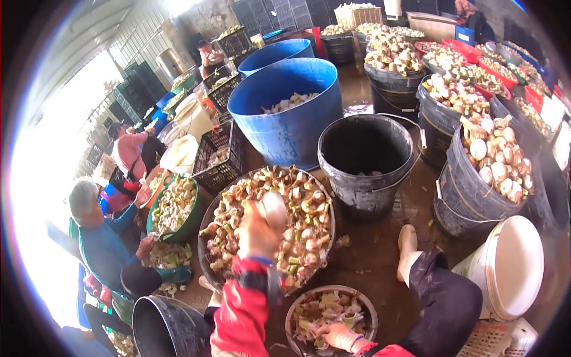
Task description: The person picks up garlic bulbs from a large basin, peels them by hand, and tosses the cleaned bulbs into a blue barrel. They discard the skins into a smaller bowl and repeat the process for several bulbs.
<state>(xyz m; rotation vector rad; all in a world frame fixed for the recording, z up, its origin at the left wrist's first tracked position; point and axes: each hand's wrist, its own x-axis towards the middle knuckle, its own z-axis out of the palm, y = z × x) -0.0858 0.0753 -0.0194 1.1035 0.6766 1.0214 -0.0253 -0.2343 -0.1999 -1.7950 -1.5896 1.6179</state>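
My left hand (259, 235), blurred by motion, is over a wide tub (203, 250) heaped with garlic bulbs (306, 217). Its fingers are closed around a pale, round garlic bulb (274, 210), itself smeared. Lower down, a smaller basin (373, 315) holds garlic skins and stem trimmings (333, 309). Over the near rim of this basin is my right hand (342, 337), its fingers curled together and pointing left. Whatever may be between those fingers is too small to make out.
A black bucket (366, 196) and a big blue tub (279, 134) stand beyond the garlic tub. Garlic-filled buckets (476, 190) line the right side, near a tipped white bucket (517, 268). Another worker (107, 232) sits at left by a green basin (172, 205). The floor looks wet.
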